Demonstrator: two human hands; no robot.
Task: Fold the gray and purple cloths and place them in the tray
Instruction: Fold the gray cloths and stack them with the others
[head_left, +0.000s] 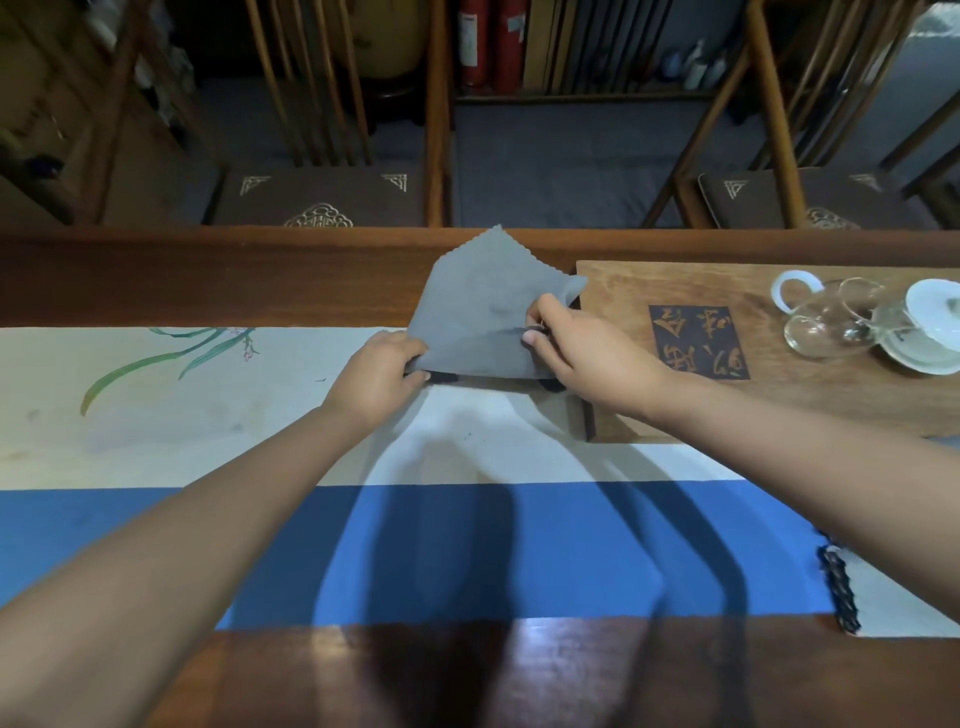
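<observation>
A gray cloth (475, 306) with zigzag edges is held up over the far middle of the table, one corner pointing away from me. My left hand (376, 376) pinches its lower left corner. My right hand (576, 345) pinches its right side, fingers curled into the fabric. Something dark (444, 376) shows just under the cloth's lower edge; I cannot tell what it is. No purple cloth is plainly visible. A wooden tray (727, 291) with a dark carved square lies to the right, touching the cloth's right corner.
A white and blue runner (260, 493) covers the wooden table. On the tray's right end stand a glass pitcher (826, 322) and a white lidded cup (930, 332). A dark beaded cord (839, 592) lies at the runner's right edge. Chairs stand behind the table.
</observation>
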